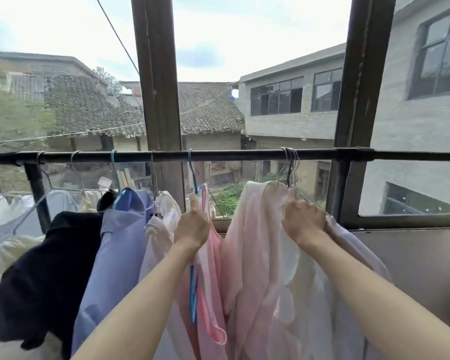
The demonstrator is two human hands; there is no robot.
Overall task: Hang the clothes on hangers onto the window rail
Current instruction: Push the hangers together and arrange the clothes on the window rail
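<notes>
Head view looked out of an open window over a dark rail (231,155) that ran level across the whole picture. Many clothes hung from it on hangers. The left hand (192,224) was closed around the lower part of a blue hanger (193,175), with the thumb pointing up along it; the hook of this hanger was already over the rail, near the brown post (159,100) in the middle. A pink top (213,294) hung from that hanger below the hand, and another part of the blue wire showed lower, under the wrist. The right hand (303,220) was curled on the shoulder of a pale pink garment (255,255), gripping the cloth and the hanger under it. Above this hand a bunch of wire hooks (291,162) sat together on the rail. A white garment (348,255) hung just to the right of the pale pink one, touching it. To the left of the left hand hung a cream garment (164,219), then a lilac shirt (120,242) on a light blue hanger (117,188), then a black garment (37,276), all close together and touching. Further left were more pale clothes (8,211) on thin wire hangers. Outside, there were tiled roofs (89,107) and a grey building (296,105) with dark windows.
</notes>
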